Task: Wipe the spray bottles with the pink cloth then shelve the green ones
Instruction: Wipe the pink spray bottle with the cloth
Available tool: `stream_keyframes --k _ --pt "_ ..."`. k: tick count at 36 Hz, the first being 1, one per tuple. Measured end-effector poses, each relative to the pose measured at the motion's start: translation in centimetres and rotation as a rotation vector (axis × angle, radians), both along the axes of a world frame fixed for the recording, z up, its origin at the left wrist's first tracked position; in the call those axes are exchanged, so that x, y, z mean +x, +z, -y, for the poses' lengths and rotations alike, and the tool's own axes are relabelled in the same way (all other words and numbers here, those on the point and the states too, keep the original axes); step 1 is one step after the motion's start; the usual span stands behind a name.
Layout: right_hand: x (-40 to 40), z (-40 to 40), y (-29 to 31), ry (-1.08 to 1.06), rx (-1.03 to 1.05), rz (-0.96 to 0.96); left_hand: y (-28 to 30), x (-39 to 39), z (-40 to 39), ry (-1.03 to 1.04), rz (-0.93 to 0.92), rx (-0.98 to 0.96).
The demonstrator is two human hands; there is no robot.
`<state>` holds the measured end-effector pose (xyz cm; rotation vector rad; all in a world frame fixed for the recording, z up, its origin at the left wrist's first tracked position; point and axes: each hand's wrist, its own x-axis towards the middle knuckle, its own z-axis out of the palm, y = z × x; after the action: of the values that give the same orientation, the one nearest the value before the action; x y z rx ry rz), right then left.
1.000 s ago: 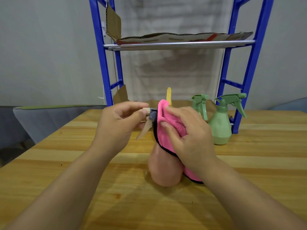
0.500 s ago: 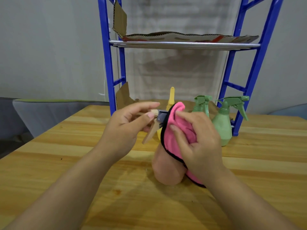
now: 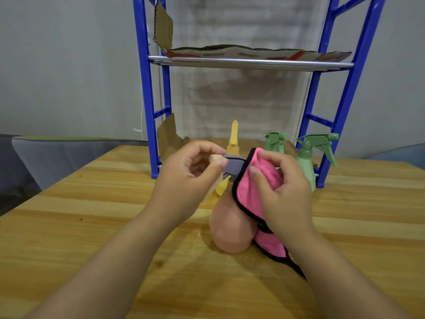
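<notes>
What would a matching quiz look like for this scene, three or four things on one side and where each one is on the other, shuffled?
Things:
1. pink cloth
2. peach bottle
3. yellow bottle
4. cardboard sheet

Places:
A. on the upper shelf of the blue rack
B. on the table, nozzle gripped by the left hand
C. gripped by the right hand
D. behind the hands, by the rack

Pairs: 1-C, 2-B, 3-D, 4-A
</notes>
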<state>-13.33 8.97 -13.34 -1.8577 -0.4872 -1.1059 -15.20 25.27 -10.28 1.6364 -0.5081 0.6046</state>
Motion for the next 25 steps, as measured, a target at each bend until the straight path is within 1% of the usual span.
stream_keyframes --k 2,6,8,11,13,17,25 --pt "-0.1 0.1 0.0 -0.006 0.035 -0.02 -0.1 -0.1 0.2 0.0 0.004 0.002" --pt "-0.9 -0.3 -0.1 0.025 -0.112 0.087 0.1 -0.1 0.3 -0.03 -0.008 -0.023" --pt "-0.7 0.0 -0.1 0.021 -0.122 0.105 0.1 0.0 0.2 -0.043 -0.019 -0.045" --pt "0.0 0.6 0.0 -0.006 -0.036 0.014 -0.1 0.1 0.0 -0.038 -0.011 -0.037" --pt "-0.1 0.7 -0.4 -0.01 -0.044 -0.022 -0.1 0.2 0.0 -0.034 -0.005 -0.031" --pt "-0.8 0.7 -1.1 0.028 -0.141 -0.011 -0.1 0.1 0.5 -0.044 -0.027 -0.057" --pt "-0.7 2.8 -1.9 -0.031 -0.032 -0.063 -0.9 0.2 0.8 -0.03 -0.062 -0.08"
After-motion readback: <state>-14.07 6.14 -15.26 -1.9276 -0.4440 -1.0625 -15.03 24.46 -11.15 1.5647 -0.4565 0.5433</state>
